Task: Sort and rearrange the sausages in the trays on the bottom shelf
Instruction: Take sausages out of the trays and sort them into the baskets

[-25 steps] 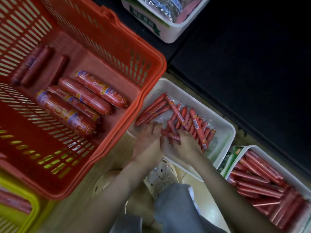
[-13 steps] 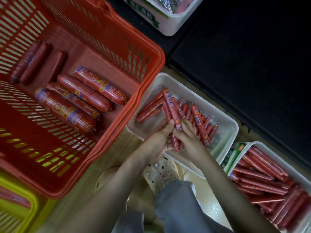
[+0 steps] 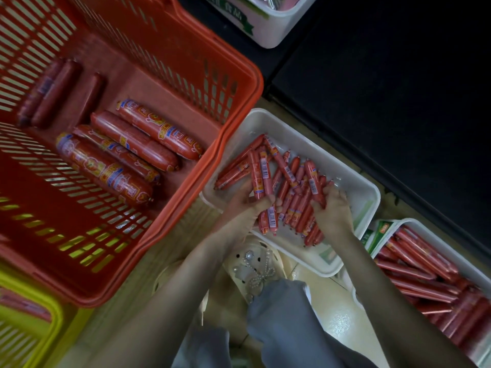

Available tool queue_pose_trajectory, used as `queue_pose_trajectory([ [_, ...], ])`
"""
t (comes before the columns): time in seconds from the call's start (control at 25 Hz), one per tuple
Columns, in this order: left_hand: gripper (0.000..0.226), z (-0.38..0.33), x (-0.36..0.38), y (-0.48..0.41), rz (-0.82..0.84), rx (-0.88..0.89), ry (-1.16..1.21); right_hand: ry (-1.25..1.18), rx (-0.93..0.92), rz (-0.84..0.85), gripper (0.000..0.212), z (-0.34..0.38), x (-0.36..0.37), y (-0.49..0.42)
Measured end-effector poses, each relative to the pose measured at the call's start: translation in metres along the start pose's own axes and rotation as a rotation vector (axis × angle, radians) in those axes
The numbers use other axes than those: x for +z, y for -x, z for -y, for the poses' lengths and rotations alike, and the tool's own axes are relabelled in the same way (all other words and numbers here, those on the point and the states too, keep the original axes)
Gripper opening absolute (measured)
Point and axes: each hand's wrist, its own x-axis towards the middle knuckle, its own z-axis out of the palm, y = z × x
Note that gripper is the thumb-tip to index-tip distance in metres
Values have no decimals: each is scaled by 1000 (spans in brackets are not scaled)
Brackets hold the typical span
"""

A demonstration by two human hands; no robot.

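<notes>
thin sausages (image 3: 295, 197), heaped across the middle of the white tray (image 3: 354, 181), judged light, stiff, slick-skinned, best gathered mid-length; left hand (image 3: 245, 208) grips a few, right hand (image 3: 333, 212) curls round a bunch; barcode strips visible, brand print unreadable; red basket (image 3: 240, 123) beside.

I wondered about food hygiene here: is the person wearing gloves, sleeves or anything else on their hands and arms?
No gloves: the left hand and right hand are both bare. The left forearm and right forearm are bare too, with no sleeve, watch or bracelet in view. Rings are too small to tell.
</notes>
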Motion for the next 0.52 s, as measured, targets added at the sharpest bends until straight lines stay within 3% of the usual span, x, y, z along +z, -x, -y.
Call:
queue_pose_trajectory([
  [0.08, 27, 1, -1, -2, -5, -30, 18, -294, 55, 73, 32, 1, -3, 7],
  [0.2, 23, 0, 2, -2, -23, -90, 100, -788, 35, 328, 15, 20, -5, 30],
  [0.36, 31, -1, 2, -1, -20, -56, 105, -928, -60, 393, 22, 51, 0, 44],
  [0.52, 34, 2, -5, -7, -138, -9, 13, -912, -50, 439, 21, 58, 3, 46],
])
